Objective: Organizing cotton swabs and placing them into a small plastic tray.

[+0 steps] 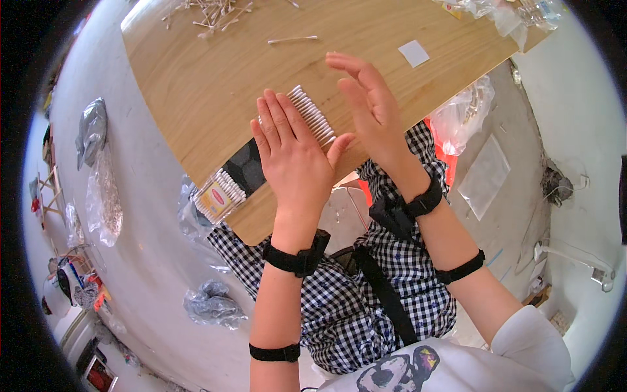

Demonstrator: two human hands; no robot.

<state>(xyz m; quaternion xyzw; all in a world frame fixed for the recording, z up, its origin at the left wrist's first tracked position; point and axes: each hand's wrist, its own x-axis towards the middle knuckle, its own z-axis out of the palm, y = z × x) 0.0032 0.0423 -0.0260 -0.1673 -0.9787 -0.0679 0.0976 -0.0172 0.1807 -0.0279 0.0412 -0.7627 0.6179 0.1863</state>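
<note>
On the wooden table, a neat row of white cotton swabs [312, 114] lies side by side. My left hand [292, 157] is laid flat over the left part of this row, palm down, its fingers stretched out and hiding some of the swabs. To the right of the row, my right hand [377, 117] is held with thumb and fingers apart and slightly bent, and nothing shows in it. A pack of cotton swabs with a yellow label [219, 198] sits at the table's near left corner. Between it and my left hand is a flat black piece [247, 166].
Loose cotton swabs [212, 14] are heaped at the far left of the table [189, 91]. A single swab [292, 40] lies beyond the row. Farther right are a white square card [413, 53] and clear plastic bags [513, 23]. Another bag [465, 108] hangs by the right edge.
</note>
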